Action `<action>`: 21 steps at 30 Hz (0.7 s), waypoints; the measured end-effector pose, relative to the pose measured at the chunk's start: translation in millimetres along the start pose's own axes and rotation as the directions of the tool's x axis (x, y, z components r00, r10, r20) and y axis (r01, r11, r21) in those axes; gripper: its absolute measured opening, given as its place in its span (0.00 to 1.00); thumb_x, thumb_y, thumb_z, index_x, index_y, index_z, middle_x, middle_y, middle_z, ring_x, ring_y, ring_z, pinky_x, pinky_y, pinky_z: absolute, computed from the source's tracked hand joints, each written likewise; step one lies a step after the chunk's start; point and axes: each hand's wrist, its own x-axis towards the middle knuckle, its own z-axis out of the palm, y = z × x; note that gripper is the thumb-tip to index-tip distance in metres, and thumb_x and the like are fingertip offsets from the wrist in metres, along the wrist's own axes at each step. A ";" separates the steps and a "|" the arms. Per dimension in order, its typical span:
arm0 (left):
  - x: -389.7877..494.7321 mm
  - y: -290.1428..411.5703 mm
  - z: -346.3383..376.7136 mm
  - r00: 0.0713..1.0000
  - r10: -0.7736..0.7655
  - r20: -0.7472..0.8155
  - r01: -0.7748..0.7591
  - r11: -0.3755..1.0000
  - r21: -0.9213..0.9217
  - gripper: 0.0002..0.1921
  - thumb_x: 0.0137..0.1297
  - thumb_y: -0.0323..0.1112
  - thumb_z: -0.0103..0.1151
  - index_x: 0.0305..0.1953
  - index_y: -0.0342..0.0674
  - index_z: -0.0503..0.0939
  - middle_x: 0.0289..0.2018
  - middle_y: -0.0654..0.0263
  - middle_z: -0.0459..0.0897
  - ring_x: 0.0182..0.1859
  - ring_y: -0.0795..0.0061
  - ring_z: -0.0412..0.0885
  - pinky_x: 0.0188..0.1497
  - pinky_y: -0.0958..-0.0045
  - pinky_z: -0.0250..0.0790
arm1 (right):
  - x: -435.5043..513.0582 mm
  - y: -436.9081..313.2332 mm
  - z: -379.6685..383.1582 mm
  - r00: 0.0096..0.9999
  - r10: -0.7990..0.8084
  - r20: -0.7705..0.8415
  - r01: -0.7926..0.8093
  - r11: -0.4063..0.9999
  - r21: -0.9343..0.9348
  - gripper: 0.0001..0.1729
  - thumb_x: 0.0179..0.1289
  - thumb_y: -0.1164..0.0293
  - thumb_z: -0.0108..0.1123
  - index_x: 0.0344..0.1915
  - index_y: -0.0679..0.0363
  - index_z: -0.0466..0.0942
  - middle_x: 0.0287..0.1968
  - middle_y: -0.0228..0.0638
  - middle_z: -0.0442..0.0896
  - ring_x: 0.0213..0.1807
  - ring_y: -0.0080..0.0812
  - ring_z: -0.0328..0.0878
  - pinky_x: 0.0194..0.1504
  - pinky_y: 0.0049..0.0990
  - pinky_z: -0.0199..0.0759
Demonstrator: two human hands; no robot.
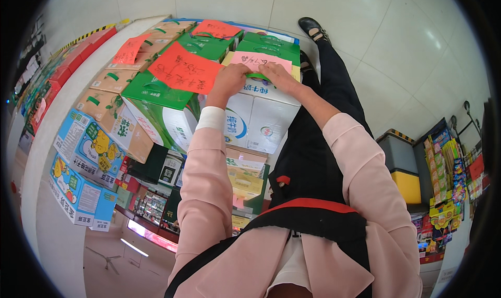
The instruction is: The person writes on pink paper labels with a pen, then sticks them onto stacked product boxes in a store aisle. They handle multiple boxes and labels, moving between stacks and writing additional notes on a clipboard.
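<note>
On top of a white milk carton [264, 118], both my hands meet at its green plastic handle [257, 76]. My left hand [230, 80] has its fingers curled at the near edge of a pink paper sign [261, 59]. From the right, my right hand [280, 77] reaches in with its fingertips on the same sheet, by the handle. Finger contact under the paper is partly hidden. The sign bears handwriting. Beside my left hand, a larger red paper sign [188, 69] lies across a green-topped carton [158, 98].
Tan cartons [102, 81] line the left of the stack, with blue juice cartons [84, 137] at its near-left corner. More green cartons [268, 42] stand beyond. Tiled floor [407, 43] stretches away to the right, past a grey-and-yellow bin [403, 173] and a snack rack [440, 173].
</note>
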 end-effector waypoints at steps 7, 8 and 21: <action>-4.2 8.0 -7.6 1.000 -0.012 -0.005 0.012 1.000 0.021 0.15 0.62 0.30 0.46 0.44 0.43 0.85 0.45 0.59 0.85 0.51 0.58 0.79 0.55 0.57 0.70 | 4.2 1.9 -3.2 0.992 0.128 -0.017 -0.121 0.967 0.224 0.27 0.71 0.53 0.50 0.45 0.67 0.83 0.41 0.42 0.85 0.45 0.32 0.80 0.50 0.30 0.72; -4.6 8.4 -8.2 1.000 -0.016 0.001 0.016 0.999 0.046 0.15 0.63 0.30 0.47 0.45 0.42 0.84 0.45 0.58 0.85 0.51 0.56 0.80 0.55 0.58 0.71 | 8.4 1.3 -7.3 0.976 0.215 0.027 -0.216 0.952 0.217 0.22 0.71 0.57 0.52 0.45 0.65 0.83 0.41 0.39 0.85 0.43 0.29 0.80 0.48 0.27 0.73; -5.2 8.2 -7.5 0.999 -0.040 -0.004 0.040 0.999 0.022 0.14 0.64 0.30 0.47 0.44 0.44 0.84 0.44 0.60 0.85 0.49 0.57 0.80 0.54 0.58 0.71 | 34.6 -12.5 -17.7 0.914 0.237 0.328 -0.233 0.971 -0.054 0.10 0.55 0.73 0.68 0.38 0.62 0.84 0.34 0.30 0.84 0.34 0.20 0.77 0.35 0.21 0.71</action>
